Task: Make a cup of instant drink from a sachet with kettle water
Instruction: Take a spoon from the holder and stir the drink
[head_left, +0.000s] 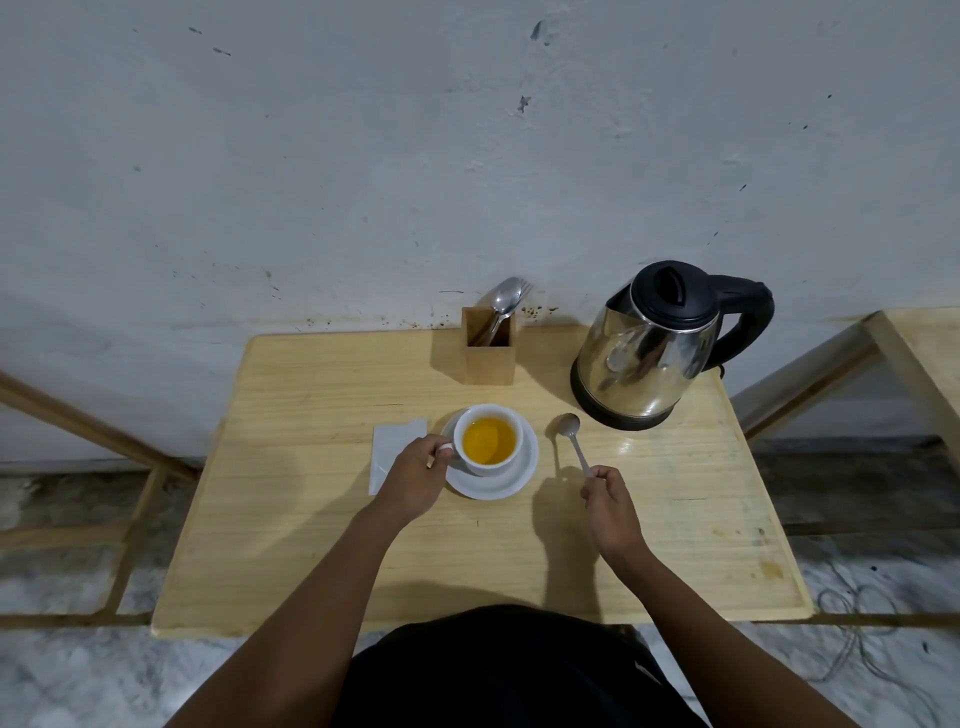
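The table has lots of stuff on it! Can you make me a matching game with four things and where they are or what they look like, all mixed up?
Things:
1. cup
2. spoon
3. kettle
4. white sachet

Descriptions:
A. shiny metal with a black lid, at the back right of the table
B. lying flat beside the left hand
C. full of orange-yellow drink, standing on a saucer
D. held by its handle end in the right hand

Pairs: 1-C, 2-D, 3-A, 4-B
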